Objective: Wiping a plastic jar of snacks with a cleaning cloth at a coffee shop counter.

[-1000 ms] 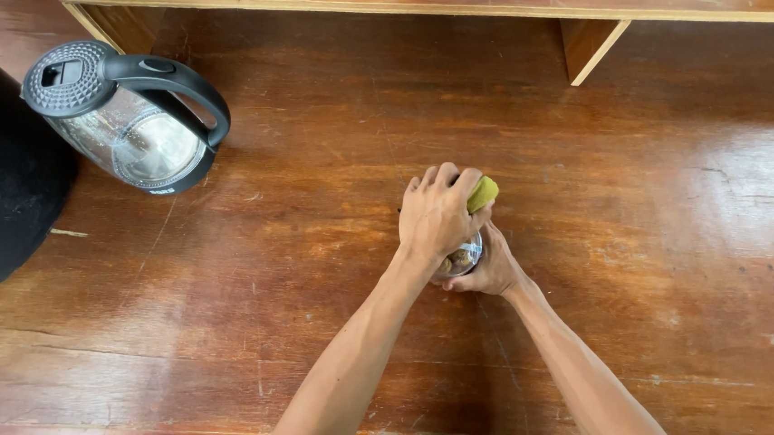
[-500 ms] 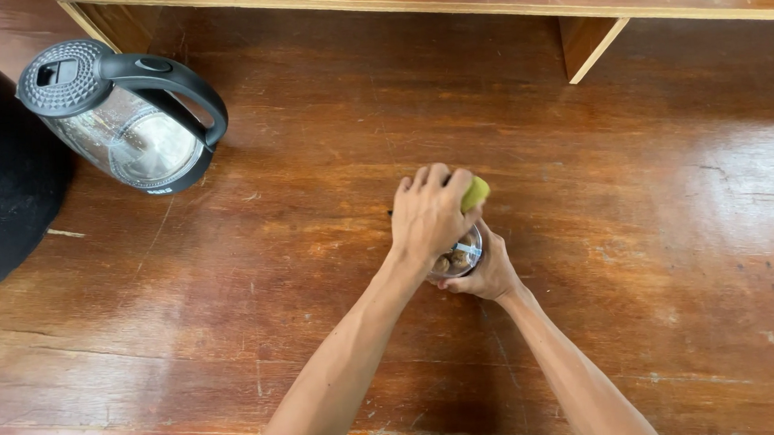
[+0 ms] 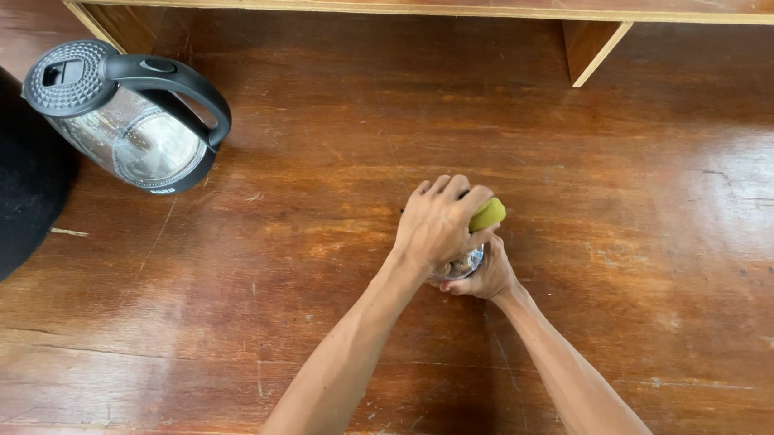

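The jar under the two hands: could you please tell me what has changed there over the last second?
Very little has changed. The left hand remains clamped over the green lid, and the right hand still grips the small glass jar from below; neither has let go. Whether the lid has turned is not clear. The glass kettle and the wooden table stayed as they were.

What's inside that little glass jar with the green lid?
Only a sliver of the jar shows between the left hand and right hand; something brownish shows inside, unclear what. The left hand covers most of the green lid.
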